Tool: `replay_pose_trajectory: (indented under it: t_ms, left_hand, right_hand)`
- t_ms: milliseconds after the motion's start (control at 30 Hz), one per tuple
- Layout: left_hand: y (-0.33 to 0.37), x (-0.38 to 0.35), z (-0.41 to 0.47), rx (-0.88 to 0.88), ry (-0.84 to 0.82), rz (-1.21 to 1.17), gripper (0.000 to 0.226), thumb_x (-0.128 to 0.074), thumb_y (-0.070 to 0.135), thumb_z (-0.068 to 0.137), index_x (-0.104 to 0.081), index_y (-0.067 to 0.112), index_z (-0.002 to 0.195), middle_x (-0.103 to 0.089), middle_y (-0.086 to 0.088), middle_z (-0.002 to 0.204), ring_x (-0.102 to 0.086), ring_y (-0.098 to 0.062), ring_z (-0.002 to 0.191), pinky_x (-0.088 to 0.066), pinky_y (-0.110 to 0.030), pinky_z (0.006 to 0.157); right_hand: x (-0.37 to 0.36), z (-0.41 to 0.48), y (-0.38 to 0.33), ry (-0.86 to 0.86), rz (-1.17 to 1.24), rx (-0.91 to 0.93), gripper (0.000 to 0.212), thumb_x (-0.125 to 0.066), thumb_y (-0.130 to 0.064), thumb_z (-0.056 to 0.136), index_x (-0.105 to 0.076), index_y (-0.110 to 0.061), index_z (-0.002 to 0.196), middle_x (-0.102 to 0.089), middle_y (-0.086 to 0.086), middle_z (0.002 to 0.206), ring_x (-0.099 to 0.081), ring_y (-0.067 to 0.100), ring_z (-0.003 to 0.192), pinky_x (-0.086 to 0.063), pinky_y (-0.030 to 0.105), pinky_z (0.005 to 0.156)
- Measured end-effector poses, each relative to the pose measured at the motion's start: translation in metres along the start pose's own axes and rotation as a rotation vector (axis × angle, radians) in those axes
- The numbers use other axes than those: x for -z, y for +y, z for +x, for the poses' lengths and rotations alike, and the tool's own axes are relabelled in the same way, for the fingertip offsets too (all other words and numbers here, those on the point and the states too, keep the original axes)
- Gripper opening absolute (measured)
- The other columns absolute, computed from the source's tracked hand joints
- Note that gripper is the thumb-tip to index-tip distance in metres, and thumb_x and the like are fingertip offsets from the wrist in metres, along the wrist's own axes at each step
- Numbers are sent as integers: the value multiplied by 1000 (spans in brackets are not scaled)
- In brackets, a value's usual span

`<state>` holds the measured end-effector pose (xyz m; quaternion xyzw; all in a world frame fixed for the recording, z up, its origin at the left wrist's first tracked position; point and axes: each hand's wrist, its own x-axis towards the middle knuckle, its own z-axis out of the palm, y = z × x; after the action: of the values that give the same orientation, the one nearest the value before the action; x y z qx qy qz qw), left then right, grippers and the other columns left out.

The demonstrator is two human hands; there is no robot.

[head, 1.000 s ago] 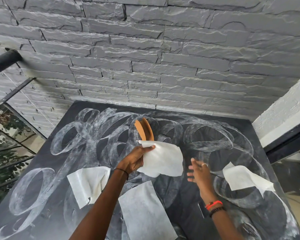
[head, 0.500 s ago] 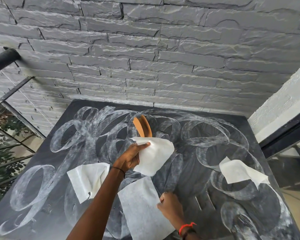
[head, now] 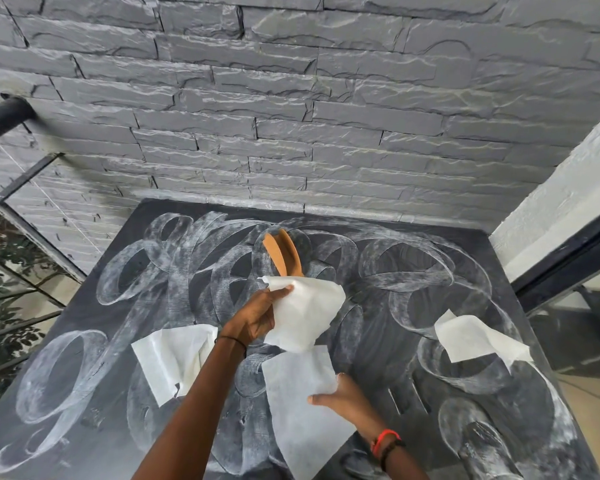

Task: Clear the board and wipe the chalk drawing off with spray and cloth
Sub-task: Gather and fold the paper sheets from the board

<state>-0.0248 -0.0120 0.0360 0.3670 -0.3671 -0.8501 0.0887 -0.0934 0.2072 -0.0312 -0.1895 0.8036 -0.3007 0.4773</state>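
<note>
The right hand (head: 347,400) has moved to the centre sheet (head: 300,420) and pinches its edge while the left hand (head: 253,317) grips a lifted sheet (head: 307,311); clearing of the board (head: 378,344) continues.

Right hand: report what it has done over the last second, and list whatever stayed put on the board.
The right hand dropped from mid-board, fingers spread, to the right edge of the near sheet; its thumb now lies on it, a firm grip unclear. Unchanged: the left hand holds the raised sheet and orange pieces; the left sheet and right sheet lie on the board.
</note>
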Motion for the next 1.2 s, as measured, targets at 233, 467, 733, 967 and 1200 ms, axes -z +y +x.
replay_pose_trajectory:
  t_ms: [233,467,733,967,1200]
  left_hand:
    - [2,4,5,63,-11,-82,23,-53,17,97,-63,-1,107,-76,-15,89,-74,-24,78,-55,-43,86]
    - [0,2,10,90,-29,-114,32,-53,16,97,-59,-5,120,-74,-19,97,-74,-26,82,-58,-41,84]
    - [-16,-13,6,106,-129,-199,32,-50,10,93,-61,-5,120,-70,-24,112,-73,-28,85,-57,-44,87]
    - [-17,-21,1,146,-206,-219,35,-45,21,98,-61,-2,120,-72,-22,103,-73,-30,83,-60,-45,76]
    - [-15,-16,3,115,-210,-194,61,-48,51,94,-61,0,127,-60,-24,128,-66,-33,107,-47,-50,99]
  right_hand:
    - [33,-44,-37,-199,14,197,56,-80,-52,59,-66,-12,97,-70,1,100,-65,10,95,-49,31,91]
    - [106,-106,-131,-197,186,452,17,-72,-15,76,-68,-15,93,-74,-3,94,-68,12,89,-52,22,75]
    - [134,-84,-166,-33,524,553,26,-72,-16,71,-67,-11,95,-74,0,89,-69,11,77,-53,27,71]
    - [107,-28,-116,-84,663,362,32,-63,-4,83,-61,-9,115,-70,9,109,-67,21,97,-57,32,73]
    - [103,-11,-82,-142,482,304,43,-73,-9,77,-59,-9,119,-68,8,114,-63,25,107,-53,33,82]
